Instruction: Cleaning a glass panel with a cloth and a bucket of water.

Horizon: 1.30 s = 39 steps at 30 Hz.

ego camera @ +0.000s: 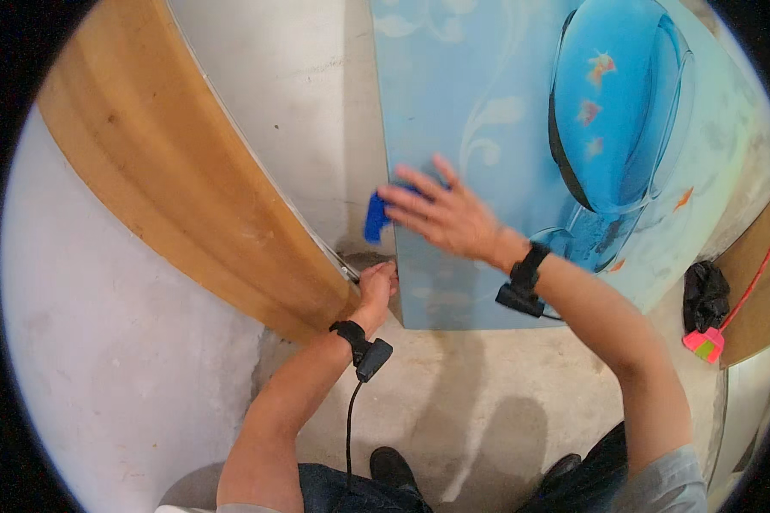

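Observation:
A large light-blue panel [449, 269], printed with goldfish in a glass and pale scrolls, stands before me. Over its left edge lies my right hand [443, 211], blurred, fingers spread. Beneath those fingers is a blue piece [376, 218], seemingly a cloth, held against the panel and hanging past its edge. My left hand [378, 285] is lower down, fingers curled at the panel's left edge. Its fingertips are partly hidden, so I cannot see whether they grip the panel. Black straps with small dark devices circle both wrists.
A brown wooden board [199, 186] slants along the left, beside a pale wall [122, 320]. Concrete floor [353, 410] lies below. At the right are a pink dustpan or broom head [704, 345], a red handle [758, 272] and a black plastic bag [706, 295].

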### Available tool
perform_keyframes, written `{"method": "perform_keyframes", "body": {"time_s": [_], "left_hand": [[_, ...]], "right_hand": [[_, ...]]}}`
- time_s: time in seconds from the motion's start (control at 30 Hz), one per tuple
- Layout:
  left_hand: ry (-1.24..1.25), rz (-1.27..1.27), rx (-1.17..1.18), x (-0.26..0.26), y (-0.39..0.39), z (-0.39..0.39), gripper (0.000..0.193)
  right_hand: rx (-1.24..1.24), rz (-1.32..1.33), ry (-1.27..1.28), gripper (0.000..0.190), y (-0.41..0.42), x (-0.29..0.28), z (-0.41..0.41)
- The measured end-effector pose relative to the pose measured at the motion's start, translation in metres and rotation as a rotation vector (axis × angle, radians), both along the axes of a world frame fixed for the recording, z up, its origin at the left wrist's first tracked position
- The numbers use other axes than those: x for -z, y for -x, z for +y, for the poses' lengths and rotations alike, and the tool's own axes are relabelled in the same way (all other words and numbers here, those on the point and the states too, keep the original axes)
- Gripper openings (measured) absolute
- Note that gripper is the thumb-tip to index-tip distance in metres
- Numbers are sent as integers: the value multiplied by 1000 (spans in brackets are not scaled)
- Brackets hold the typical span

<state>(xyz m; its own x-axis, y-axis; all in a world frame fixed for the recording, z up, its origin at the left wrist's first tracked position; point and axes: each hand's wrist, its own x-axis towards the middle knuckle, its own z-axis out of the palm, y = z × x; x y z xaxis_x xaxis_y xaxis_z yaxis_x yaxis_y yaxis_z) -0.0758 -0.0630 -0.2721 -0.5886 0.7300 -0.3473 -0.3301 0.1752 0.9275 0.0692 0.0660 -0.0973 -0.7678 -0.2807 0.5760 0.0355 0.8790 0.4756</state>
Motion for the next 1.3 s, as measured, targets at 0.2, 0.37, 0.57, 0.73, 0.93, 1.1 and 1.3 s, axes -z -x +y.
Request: {"method": "perform_keyframes", "body": {"time_s": [0.2, 0.37, 0.57, 0.73, 0.93, 1.1, 1.3], "left_hand": [[-77, 55, -23, -1, 6, 2, 24], [-98, 38, -109, 2, 3, 10, 25], [-200, 411, -174, 5, 8, -3, 32], [-137, 340, -207, -72, 13, 5, 30], [-565, 331, -321, -202, -9, 35, 41], [-570, 352, -409, -228, -27, 54, 44], [-596, 268, -325, -236, -31, 55, 29]], "right_hand": [[321, 575, -49, 42, 27, -151, 31], [142, 331, -91, 43, 28, -89, 22], [-106, -302, 18, 38, -32, 60, -28], [-43, -627, 8, 36, -104, 107, -44], [50, -718, 318, 33, -161, 140, -59], [112, -822, 314, 31, -184, 149, -59], [76, -809, 410, 27, -203, 161, -64]]}}
